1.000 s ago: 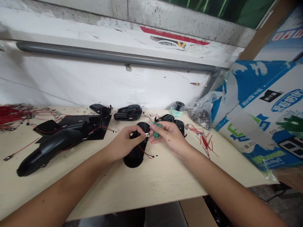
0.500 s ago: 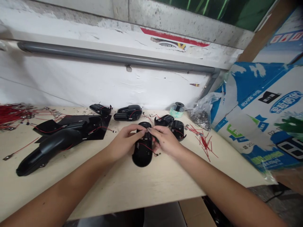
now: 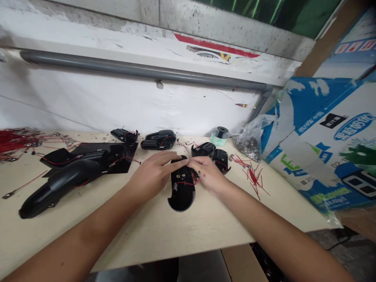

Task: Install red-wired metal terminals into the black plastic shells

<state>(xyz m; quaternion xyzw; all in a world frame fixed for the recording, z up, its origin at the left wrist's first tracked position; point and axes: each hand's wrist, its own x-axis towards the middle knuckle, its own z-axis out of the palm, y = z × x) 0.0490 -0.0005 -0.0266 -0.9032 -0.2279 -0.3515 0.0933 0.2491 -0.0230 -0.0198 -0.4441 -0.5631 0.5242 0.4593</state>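
Since the fingers covered its upper end, the black plastic shell lay half-hidden on the desk between the left grip and right grip; whether either clamped it was unclear, with red wire across it.

1. Curved black plastic shell: glossy black, crossed by thin red wire.
2. Flat plywood bench top: pale cream, faint grain.
3. Printed cardboard carton: white, with bold blue patches and green accents.
4. Round plastic pipe: plain grey.
5. Chipped plaster wall: white, streaked with grey scuffs.
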